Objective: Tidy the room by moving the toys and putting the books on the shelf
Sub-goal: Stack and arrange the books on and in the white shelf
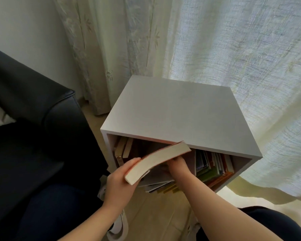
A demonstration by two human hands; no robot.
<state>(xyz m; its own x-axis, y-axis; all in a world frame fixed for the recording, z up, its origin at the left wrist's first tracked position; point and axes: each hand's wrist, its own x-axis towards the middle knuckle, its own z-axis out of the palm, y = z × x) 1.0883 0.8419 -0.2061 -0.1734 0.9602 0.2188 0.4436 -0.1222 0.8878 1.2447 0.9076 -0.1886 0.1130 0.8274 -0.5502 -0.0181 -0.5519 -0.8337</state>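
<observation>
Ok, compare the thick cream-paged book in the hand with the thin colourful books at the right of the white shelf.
The thick cream-paged book is one bulky volume; the thin colourful books are many slim ones. The thick book lies tilted at the opening, gripped by the left hand; the thin books stand inside the white shelf.

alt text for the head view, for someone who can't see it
A person's left hand holds a thick book at the open front of a white shelf, while the right hand reaches in among the shelved books. A dark sofa stands left, pale curtains behind.
</observation>
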